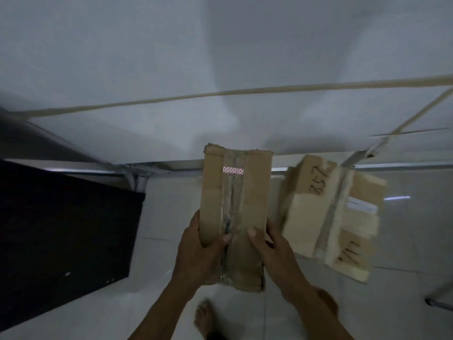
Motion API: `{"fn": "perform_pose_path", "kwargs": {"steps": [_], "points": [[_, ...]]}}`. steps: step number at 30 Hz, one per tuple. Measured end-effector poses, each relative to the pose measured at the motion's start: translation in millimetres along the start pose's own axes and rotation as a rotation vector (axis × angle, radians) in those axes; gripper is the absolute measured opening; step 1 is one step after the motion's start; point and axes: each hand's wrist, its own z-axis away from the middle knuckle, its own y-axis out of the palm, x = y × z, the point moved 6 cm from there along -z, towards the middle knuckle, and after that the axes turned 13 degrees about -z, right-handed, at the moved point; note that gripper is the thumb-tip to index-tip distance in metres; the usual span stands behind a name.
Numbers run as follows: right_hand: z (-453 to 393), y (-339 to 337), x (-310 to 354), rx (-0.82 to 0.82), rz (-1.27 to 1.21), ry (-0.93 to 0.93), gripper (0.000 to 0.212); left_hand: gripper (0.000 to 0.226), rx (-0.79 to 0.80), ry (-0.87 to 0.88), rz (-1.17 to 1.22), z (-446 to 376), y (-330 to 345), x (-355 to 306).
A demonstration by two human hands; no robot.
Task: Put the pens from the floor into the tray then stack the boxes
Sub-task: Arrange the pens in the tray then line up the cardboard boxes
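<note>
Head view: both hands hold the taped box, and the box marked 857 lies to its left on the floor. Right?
Not quite. In the head view the left hand and right hand do hold the taped box, but the box marked 857 lies to its right on the floor, not its left.

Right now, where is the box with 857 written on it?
In the head view, the box marked 857 lies on the floor at right, just beside the taped box held in both hands.
</note>
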Motion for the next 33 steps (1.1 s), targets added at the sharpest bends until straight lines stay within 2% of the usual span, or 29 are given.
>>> {"fn": "perform_pose_path", "kwargs": {"steps": [5, 8, 13, 19, 24, 29, 33], "points": [[11, 112, -42, 0.016, 0.028, 0.020, 0.075, 0.059, -0.049, -0.019, 0.034, 6, -97, 63], [16, 175, -74, 0.005, 0.024, 0.056, 0.068, 0.061, -0.068, -0.080, 0.039, 7, -152, 104], [5, 230, -116, -0.029, 0.027, 0.096, 0.068, 0.070, -0.012, -0.163, -0.016, -9, -196, 152], [-51, 258, -144, 0.057, 0.102, 0.131, 0.081, 0.078, -0.077, -0.272, 0.009, -50, -201, 200], [-140, 262, -185, 0.086, 0.227, 0.109, 0.060, 0.072, -0.090, -0.298, 0.036, -133, -174, 265], [-216, 267, -244, 0.108, 0.462, 0.133, 0.063, 0.061, -0.114, -0.322, -0.011, -200, -141, 349], [-253, 274, -284, 0.138, 0.537, 0.108, 0.059, 0.058, -0.091, -0.322, -0.063, -241, -131, 398]]}}
